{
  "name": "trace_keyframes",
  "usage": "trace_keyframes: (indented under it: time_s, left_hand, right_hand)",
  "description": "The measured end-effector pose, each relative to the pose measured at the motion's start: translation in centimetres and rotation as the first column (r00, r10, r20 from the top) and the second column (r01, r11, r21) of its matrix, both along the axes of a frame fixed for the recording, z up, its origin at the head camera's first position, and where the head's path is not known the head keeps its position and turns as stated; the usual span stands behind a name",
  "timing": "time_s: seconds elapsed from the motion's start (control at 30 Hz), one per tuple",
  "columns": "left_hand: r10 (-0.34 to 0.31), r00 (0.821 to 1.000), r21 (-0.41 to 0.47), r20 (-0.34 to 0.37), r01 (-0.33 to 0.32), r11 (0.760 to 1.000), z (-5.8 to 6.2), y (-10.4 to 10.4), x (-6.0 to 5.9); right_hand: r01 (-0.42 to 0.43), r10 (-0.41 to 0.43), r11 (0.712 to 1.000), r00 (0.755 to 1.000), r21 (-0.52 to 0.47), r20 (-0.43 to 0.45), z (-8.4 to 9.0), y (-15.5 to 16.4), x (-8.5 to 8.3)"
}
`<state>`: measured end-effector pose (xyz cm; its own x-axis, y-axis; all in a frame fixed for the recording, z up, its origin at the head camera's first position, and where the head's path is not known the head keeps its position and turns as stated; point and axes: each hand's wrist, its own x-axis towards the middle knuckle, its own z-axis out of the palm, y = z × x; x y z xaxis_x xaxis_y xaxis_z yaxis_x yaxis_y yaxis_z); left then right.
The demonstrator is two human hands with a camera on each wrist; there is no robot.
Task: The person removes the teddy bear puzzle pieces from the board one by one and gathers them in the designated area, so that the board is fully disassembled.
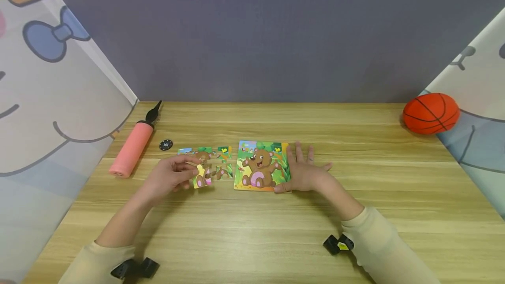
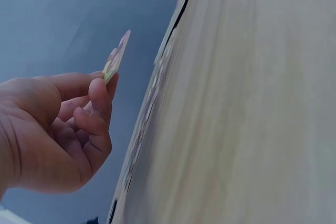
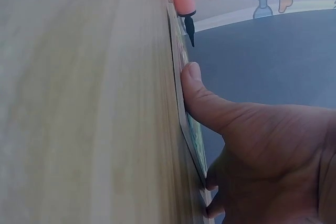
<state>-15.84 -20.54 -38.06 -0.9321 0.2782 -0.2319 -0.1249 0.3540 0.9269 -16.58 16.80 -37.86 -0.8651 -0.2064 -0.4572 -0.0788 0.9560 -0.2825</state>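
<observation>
Now, left fingers: thumb and forefinger of the left hand (image 1: 173,178) pinch one puzzle piece (image 1: 202,178) by its edge; the wrist view shows the piece (image 2: 116,56) tilted, lifted off the table, with the other fingers curled under.
Right fingers: straight and spread; the right hand (image 1: 301,171) lies flat on the right edge of the puzzle board (image 1: 258,165), thumb along its near corner. From the right wrist view the thumb (image 3: 202,98) presses down on the board's surface.
Held piece: yellow and pink print, held over the near edge of the loose puzzle pieces (image 1: 215,159), just left of the board.
Loose puzzle pieces: a partly joined bear picture lying flat on the table, beside the board's left edge.
Puzzle board: a square with a brown bear on green, flat on the wooden table (image 1: 276,231), roughly at its middle.
Further left: a small black round token (image 1: 166,145), then a pink hand pump (image 1: 132,148) with a black nozzle, lying aslant near the left partition.
Far right: an orange ball (image 1: 431,113) at the table's back corner, well apart from both hands.
Sleeves: pale cream on both forearms.
</observation>
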Motion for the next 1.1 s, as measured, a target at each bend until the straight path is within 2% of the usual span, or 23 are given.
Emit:
trace_keyframes:
  time_s: [0.2,0.33,0.5,0.73,1.1]
  left_hand:
    - [0.015,1.0,-0.03,0.013,-0.014,0.999,-0.1,-2.1,0.6]
    - [0.02,1.0,-0.011,0.024,-0.019,1.0,-0.3,-3.2,0.9]
    - [0.013,1.0,-0.009,0.004,-0.013,1.0,-0.4,-4.3,1.2]
    - [0.004,1.0,-0.062,0.007,-0.004,0.998,-0.8,-5.5,1.5]
    - [-0.043,0.999,-0.116,0.025,0.046,0.992,-1.3,-6.6,1.5]
  right_hand:
    - [0.011,-0.011,1.0,1.0,-0.008,0.008,-0.1,0.1,-0.1]
    - [0.012,-0.012,1.0,1.0,-0.021,0.005,-0.2,0.0,-0.1]
    - [0.011,-0.011,1.0,1.0,-0.023,0.006,-0.3,0.0,0.0]
    - [0.016,-0.015,1.0,1.0,-0.027,0.012,-0.1,-0.1,0.1]
    - [0.015,-0.015,1.0,1.0,-0.017,0.01,-0.1,-0.1,0.0]
